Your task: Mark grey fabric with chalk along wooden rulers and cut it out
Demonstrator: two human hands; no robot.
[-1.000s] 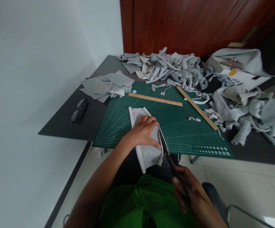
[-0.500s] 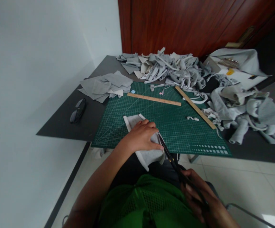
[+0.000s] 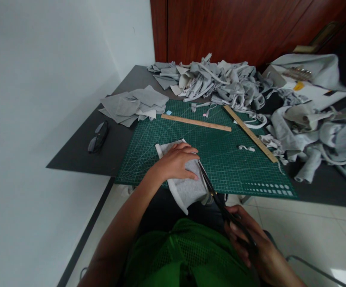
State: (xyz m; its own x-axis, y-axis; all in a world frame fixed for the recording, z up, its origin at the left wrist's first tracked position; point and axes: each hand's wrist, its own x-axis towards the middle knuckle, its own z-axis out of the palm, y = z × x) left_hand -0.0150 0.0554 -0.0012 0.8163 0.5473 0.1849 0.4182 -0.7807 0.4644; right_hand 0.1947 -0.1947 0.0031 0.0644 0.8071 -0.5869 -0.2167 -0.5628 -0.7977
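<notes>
A seated person presses a left hand (image 3: 175,163), palm down and fingers spread flat, on a folded piece of light grey fabric (image 3: 186,187) at the near edge of a green cutting mat (image 3: 235,167). The fabric's long axis runs from the mat's middle toward the person, slanting to the right as it comes, and its near end hangs past the edge of the dark table (image 3: 80,159). The right hand (image 3: 250,243) is closed around the handles of black scissors (image 3: 217,197), low in the frame and off the table. The scissors lie along the fabric's right-hand edge, tips pointing away from the person and slightly left, ending just beside the left fingertips (image 3: 195,177); the blades look nearly together, though the view is too blurred to say whether cloth lies between them.

Farther back on the mat, a wooden ruler (image 3: 196,122) lies almost crosswise, and a second, longer wooden ruler (image 3: 252,133) runs diagonally toward the mat's right side. A small fabric scrap (image 3: 246,148) sits between the rulers and the near edge. A flat stack of grey cut pieces (image 3: 133,104) rests off the mat's far-left corner, with dark glasses (image 3: 98,137) well apart on the table's left. A heap of grey offcuts (image 3: 220,83) covers the far side, spilling around the right.
</notes>
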